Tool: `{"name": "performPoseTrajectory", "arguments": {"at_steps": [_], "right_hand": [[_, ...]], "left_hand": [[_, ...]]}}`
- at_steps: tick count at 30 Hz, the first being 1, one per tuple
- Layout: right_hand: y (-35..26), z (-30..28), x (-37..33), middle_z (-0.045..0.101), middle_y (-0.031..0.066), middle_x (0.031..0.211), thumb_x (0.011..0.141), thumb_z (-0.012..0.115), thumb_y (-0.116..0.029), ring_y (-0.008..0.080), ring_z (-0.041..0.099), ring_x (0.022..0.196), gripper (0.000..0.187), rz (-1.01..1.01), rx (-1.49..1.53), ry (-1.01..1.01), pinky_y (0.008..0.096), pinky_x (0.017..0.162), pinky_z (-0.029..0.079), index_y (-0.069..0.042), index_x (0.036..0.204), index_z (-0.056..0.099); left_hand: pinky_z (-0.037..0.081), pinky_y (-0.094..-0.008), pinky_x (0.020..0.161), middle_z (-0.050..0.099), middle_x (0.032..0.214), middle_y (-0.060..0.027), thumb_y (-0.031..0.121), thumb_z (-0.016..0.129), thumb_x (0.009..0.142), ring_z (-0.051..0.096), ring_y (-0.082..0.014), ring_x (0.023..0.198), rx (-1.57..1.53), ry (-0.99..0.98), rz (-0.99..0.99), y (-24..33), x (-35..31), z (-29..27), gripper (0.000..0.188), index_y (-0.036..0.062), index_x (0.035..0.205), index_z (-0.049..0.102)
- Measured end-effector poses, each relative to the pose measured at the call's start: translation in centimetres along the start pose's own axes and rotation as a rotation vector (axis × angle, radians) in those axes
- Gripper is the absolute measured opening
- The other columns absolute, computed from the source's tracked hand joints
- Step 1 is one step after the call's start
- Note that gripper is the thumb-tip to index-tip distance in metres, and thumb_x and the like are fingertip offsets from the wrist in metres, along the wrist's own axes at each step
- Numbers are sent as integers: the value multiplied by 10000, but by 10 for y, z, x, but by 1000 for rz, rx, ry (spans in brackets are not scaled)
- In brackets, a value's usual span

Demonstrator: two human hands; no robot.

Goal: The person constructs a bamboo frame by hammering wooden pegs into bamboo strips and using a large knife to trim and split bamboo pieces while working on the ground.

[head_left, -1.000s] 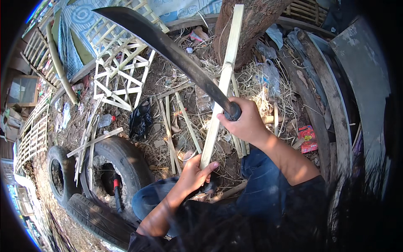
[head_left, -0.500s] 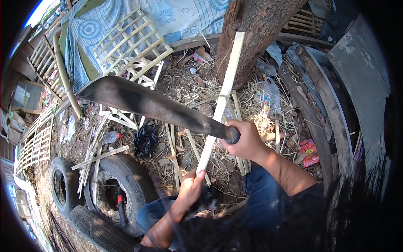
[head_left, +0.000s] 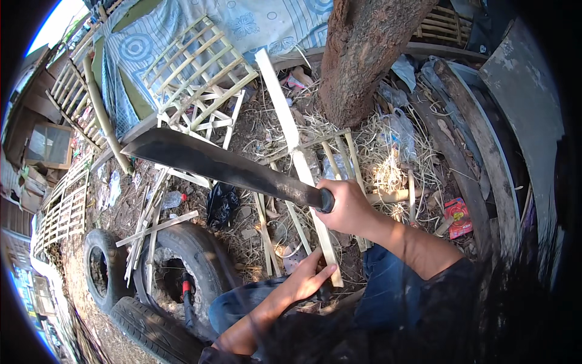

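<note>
Pale bamboo strip [head_left: 303,167] runs away from me, far end left of tree [head_left: 364,70]. Right hand [head_left: 344,207] wrapped round machete [head_left: 224,165] handle, blade pointing left, crossing over strip; can't tell if touching. Left hand [head_left: 304,281] on strip's near end, thumb across, some fingers hidden. Sketchy bits imo: knot [head_left: 295,147] could kick blade sideways, weak left grip could let strip roll. Left knee [head_left: 233,308] close too, so any slip nearward = ouch.
</note>
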State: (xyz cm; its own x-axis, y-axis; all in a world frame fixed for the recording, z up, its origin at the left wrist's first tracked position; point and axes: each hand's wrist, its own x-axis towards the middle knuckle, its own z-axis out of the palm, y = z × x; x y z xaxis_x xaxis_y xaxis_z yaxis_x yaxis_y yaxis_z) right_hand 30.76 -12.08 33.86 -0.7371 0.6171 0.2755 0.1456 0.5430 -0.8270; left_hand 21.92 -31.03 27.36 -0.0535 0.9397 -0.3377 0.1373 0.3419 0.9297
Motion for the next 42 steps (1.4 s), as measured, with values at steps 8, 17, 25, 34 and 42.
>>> {"name": "performPoseTrajectory", "arguments": {"at_steps": [8,17,25,34,42], "right_hand": [[13,-36,-5,642,156,692,641,686,-91,358,640,679,214,19,-288,-3,433,630,489,-64,845,628],[25,-36,-14,539,91,624,706,714,-62,186,507,577,175,244,-101,-284,311,580,432,-3,830,605],[25,-29,-19,509,50,624,715,737,-91,120,452,598,202,231,-115,-481,286,595,430,0,825,593],[24,-50,-14,584,96,630,700,695,-31,180,572,581,151,311,-194,-397,309,587,445,-2,833,629],[36,-62,-16,573,140,633,654,704,-90,219,542,569,220,285,-307,-302,343,610,469,20,822,615]], "left_hand": [[455,-412,926,514,1270,-174,224,733,797,526,-344,1164,605,964,-94,11,-49,-134,559,53,1272,493],[244,-479,1121,303,1505,-175,97,747,771,264,-269,1416,208,902,219,12,-20,-132,931,106,1506,177],[417,-277,770,544,1024,-78,251,469,1010,512,-130,911,-431,529,420,1,-14,-125,378,21,1306,428],[220,-223,470,344,591,74,240,453,1022,282,-21,513,-205,1295,307,-11,-56,-169,329,103,723,462],[440,-393,924,564,1129,-186,275,610,906,558,-298,1100,1039,1284,-344,-25,-51,-157,440,13,1241,497]]}}
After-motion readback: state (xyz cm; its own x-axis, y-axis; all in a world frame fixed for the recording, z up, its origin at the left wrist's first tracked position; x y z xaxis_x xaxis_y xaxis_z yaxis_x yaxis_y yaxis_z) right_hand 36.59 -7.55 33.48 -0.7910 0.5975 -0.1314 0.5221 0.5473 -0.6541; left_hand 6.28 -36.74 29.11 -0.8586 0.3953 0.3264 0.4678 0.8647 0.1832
